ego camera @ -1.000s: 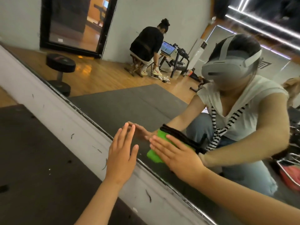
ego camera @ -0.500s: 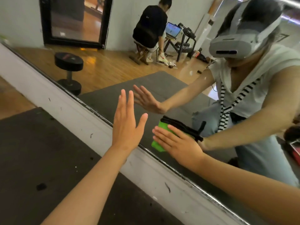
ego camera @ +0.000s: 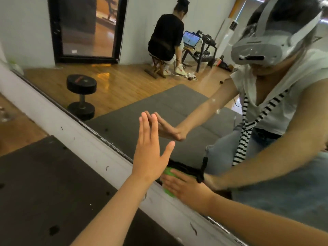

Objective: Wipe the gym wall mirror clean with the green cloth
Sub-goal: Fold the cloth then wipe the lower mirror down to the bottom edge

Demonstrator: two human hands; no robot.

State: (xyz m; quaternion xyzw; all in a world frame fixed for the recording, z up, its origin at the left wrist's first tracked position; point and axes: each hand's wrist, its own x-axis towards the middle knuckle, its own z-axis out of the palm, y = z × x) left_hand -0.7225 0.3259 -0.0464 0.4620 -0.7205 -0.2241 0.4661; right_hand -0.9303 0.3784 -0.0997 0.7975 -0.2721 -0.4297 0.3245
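My right hand (ego camera: pixel 188 189) lies flat, fingers straight, pressing the green cloth (ego camera: pixel 168 191) against the mirror (ego camera: pixel 124 103) at its bottom edge, where the glass meets the white ledge (ego camera: pixel 85 139). My left hand (ego camera: pixel 150 157) is spread wide with all 5 digits straight and holds nothing. Its fingertips seem to touch the glass, though I cannot be sure.

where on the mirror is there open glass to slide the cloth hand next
Open glass on the mirror runs along its lower edge left of the left hand, and again right of the right hand. It is crowded where the green cloth sits under the right hand, close beside the left wrist.
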